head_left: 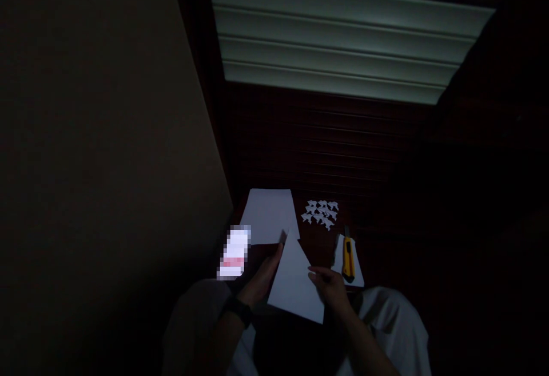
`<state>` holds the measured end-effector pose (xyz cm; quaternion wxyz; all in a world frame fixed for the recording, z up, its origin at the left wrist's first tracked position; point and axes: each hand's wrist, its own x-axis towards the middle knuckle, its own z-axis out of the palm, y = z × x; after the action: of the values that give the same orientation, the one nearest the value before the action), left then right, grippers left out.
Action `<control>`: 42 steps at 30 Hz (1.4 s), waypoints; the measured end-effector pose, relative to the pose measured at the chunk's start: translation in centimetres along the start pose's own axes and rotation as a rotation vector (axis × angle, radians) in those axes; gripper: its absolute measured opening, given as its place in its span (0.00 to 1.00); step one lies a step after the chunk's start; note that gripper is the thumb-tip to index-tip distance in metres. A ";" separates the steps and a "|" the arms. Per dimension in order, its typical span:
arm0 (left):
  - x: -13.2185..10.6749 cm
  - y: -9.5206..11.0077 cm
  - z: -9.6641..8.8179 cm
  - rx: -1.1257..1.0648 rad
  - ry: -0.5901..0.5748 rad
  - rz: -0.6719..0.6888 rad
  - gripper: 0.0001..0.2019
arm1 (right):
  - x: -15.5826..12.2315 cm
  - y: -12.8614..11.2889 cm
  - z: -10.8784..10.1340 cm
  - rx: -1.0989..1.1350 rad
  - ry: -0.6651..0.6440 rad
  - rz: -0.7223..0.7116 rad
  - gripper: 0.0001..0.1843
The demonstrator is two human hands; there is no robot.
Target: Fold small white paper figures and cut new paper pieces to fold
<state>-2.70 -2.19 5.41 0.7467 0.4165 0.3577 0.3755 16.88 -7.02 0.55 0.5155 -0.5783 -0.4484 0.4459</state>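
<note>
In the dim head view I hold a white sheet of paper (pixel 295 281) over my lap. My left hand (pixel 261 278) grips its left edge, fingers closed along it, a dark watch on that wrist. My right hand (pixel 328 285) pinches the sheet's right edge. A second white sheet (pixel 270 213) lies on the dark small table (pixel 317 244) just beyond. Several small white paper cut-outs (pixel 321 213) are clustered at the table's far right. A yellow utility knife (pixel 348 257) rests on a scrap of paper by my right hand.
A blurred pale card (pixel 234 253) sits at the table's left edge. A plain wall (pixel 94 135) fills the left. Dark louvred panels (pixel 326 135) rise behind the table, with a lit slatted strip (pixel 338 38) above. My knees (pixel 398 313) show in light trousers.
</note>
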 end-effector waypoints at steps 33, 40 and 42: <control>0.8 0.0 -1.8 -0.024 0.190 0.116 0.25 | 0.0 -2.8 -3.1 0.411 -0.230 0.177 0.24; 0.4 0.8 -0.7 -0.074 -0.033 0.003 0.24 | 0.6 -7.1 -1.1 -0.316 -0.062 -0.463 0.26; 0.2 0.8 -0.2 -0.055 -0.127 -0.016 0.24 | 0.9 -8.9 -0.3 -0.533 -0.164 -0.619 0.22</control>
<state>-3.04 -1.65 6.02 0.7820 0.4159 0.3026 0.3520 16.77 -5.62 9.43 0.4200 -0.4918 -0.7404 0.1830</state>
